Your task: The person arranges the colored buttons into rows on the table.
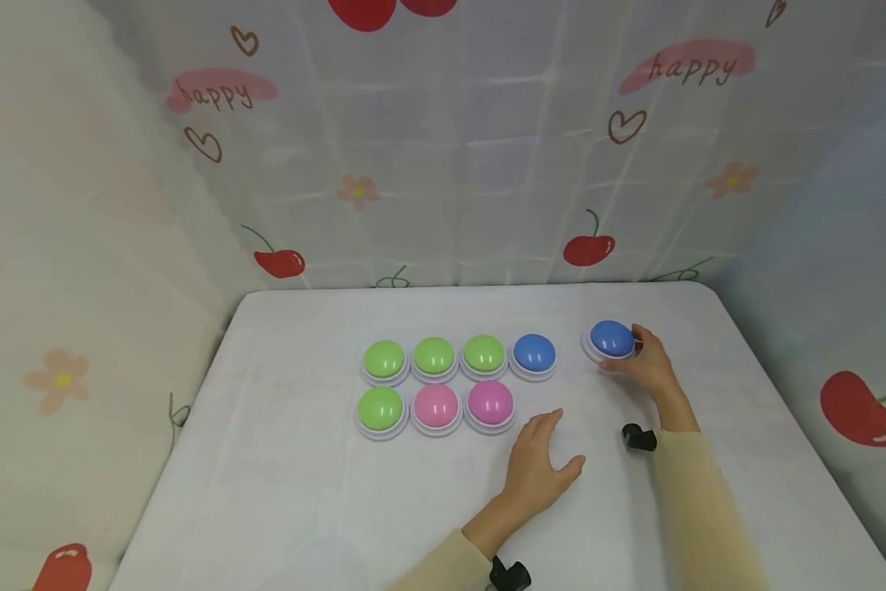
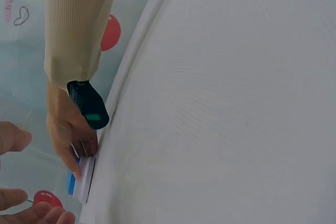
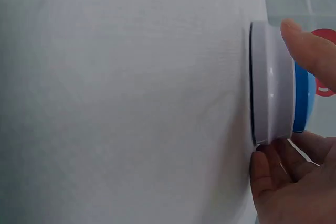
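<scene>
My right hand [image 1: 649, 368] grips a blue-domed push button [image 1: 612, 339] by its white base, at the right of the table. In the right wrist view the thumb lies on one side of the base [image 3: 272, 82] and the fingers curl at the other. My left hand [image 1: 534, 468] hovers over the table nearer the front, thumb and fingers spread, holding nothing. Beyond its fingertips is a pink button [image 1: 490, 403]. A second blue button [image 1: 534, 353] ends the back row, left of the gripped one.
Green buttons [image 1: 433, 356] fill the rest of the back row. The front row has another green button [image 1: 380, 409] and a second pink one [image 1: 437, 405]. A white cloth covers the table [image 1: 265, 492]; a printed curtain [image 1: 450, 164] hangs behind its back edge.
</scene>
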Demonstrator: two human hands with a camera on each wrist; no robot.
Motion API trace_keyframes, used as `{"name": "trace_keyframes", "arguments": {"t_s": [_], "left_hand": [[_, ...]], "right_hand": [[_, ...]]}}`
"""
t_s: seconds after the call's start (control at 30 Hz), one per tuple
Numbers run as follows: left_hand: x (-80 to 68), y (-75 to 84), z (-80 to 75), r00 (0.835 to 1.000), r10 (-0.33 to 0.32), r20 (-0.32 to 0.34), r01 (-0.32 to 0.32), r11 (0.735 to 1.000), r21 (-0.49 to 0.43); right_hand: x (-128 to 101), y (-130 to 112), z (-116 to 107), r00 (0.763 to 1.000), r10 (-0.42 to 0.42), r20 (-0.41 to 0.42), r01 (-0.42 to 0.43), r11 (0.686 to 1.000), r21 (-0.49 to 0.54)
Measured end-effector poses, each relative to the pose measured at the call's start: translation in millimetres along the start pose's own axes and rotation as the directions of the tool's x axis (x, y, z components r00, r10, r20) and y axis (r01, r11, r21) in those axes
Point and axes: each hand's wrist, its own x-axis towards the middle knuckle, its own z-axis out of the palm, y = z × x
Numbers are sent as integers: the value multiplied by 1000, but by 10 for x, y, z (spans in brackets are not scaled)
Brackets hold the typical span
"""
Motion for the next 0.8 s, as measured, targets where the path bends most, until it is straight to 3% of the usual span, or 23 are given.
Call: {"name": "trace_keyframes", "arguments": {"t_s": [0.43, 0.67, 0.8], "left_hand": [[-45, -72, 18, 999, -43, -30, 43, 999, -15], [17, -84, 43, 998, -39, -56, 39, 999, -8], [114, -95, 55, 996, -5, -85, 7, 1000, 18]], "right_hand": [[73, 59, 50, 999, -22, -43, 19, 996, -85], [-33, 67, 36, 997, 55, -46, -58, 996, -70], [-145, 40, 19, 999, 26, -36, -28, 998, -62]]}}
